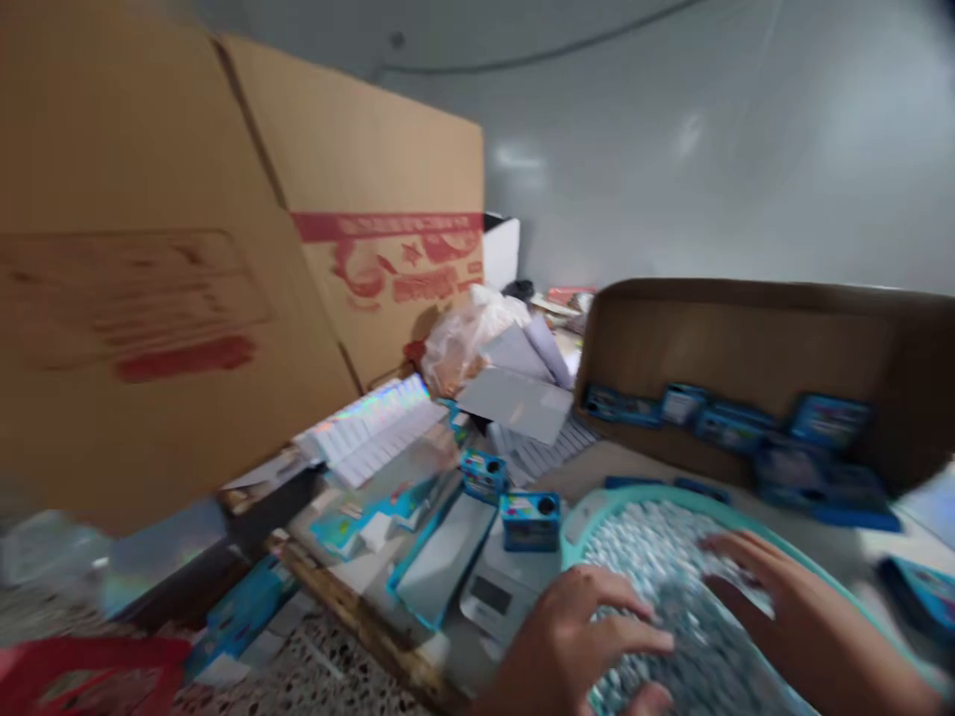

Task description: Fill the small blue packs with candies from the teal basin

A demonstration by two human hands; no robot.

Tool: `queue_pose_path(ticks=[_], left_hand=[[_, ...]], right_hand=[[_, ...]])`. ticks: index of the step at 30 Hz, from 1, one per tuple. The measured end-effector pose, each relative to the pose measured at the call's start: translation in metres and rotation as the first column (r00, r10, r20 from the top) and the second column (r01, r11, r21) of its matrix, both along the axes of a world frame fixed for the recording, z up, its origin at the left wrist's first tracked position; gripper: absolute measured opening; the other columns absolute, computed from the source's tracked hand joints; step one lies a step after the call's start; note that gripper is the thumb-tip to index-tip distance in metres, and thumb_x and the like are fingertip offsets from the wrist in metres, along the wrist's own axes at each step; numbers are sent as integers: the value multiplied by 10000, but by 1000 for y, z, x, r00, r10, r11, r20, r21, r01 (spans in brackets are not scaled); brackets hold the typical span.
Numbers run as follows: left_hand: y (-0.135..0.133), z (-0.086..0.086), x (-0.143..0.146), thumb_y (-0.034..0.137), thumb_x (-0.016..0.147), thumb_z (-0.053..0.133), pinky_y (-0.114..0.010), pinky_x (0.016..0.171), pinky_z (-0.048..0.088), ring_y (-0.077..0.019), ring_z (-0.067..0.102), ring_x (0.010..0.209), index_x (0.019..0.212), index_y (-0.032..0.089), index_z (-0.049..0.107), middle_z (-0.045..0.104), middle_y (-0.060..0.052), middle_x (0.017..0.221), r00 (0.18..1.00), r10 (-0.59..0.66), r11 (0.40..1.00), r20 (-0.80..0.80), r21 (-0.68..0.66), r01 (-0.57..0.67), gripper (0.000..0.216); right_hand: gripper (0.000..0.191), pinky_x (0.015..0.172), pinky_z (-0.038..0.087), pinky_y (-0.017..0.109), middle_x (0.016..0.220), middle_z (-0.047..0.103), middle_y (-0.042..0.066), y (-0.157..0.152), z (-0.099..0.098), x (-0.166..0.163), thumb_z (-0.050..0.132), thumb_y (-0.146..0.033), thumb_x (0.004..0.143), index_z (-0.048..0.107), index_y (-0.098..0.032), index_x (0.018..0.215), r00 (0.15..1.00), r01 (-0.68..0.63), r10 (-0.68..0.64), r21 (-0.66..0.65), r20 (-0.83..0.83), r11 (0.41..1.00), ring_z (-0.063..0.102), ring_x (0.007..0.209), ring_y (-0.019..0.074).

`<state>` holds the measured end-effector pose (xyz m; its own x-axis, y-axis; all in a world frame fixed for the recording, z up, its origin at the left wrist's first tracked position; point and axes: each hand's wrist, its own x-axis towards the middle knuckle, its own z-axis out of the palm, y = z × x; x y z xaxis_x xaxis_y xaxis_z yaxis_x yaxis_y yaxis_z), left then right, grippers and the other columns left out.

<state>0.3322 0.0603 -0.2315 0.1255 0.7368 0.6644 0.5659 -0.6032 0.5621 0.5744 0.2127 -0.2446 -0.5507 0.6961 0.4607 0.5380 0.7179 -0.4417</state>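
Grip loose on both: left hand (578,631) and right hand (776,597), fingers spread, resting on small pieces (671,597) in teal basket (597,517).

Matt brown cardboard is seen on the big box (224,249) at ten o'clock, red print on its face, and the same dull cardboard on the low tray (753,338) at two o'clock. Smooth teal plastic makes up the basket (597,517) at five o'clock, filled with small shiny silvery-blue pieces (671,597), kinda glossy; material can't be told through the blur. A crinkly clear plastic bag (463,343) is at twelve. Rainbow-shiny foil sheets (373,418) at nine. Speckled polished stone floor (313,676) at seven.
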Motion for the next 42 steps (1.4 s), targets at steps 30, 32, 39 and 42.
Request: queue_pose_path(ticks=[30, 32, 39, 42], left_hand=[[10, -10, 40, 71, 932, 514, -471, 1121, 506, -224, 595, 1286, 1335, 180, 609, 696, -84, 1288, 980, -145, 946, -136, -309, 97, 429], [9, -8, 39, 13, 896, 502, -465, 1117, 511, -220, 612, 1257, 1315, 195, 627, 709, -62, 1263, 981, -159, 948, -113, -294, 120, 473], [32, 10, 31, 36, 882, 546, -441, 998, 585, -253, 694, 1110, 1165, 140, 696, 748, -103, 1154, 927, -280, 937, -251, -284, 206, 336], [45, 11, 30, 81, 942, 510, -394, 916, 615, -231, 718, 1050, 1167, 145, 694, 751, -113, 1137, 917, -251, 959, -309, -210, 191, 298]], right_hand=[[258, 992, 554, 482, 1206, 700, 102, -59, 24, 18, 717, -345, 914, 710, -253, 1155, 993, -15, 55, -340, 108, 940, 659, 1128, 295], [235, 981, 560, 463, 1185, 711, 97, -59, 23, 22, 709, -340, 918, 715, -253, 1137, 997, 7, 19, -341, 72, 940, 675, 1101, 282], [317, 963, 562, 448, 1155, 715, 101, -58, 20, 23, 760, -359, 872, 706, -238, 1159, 1000, 8, -2, -329, 18, 944, 681, 1072, 274], [308, 948, 561, 433, 1135, 719, 96, -57, 19, 23, 768, -333, 864, 704, -236, 1150, 1000, -7, 1, -331, -18, 944, 683, 1058, 266]])
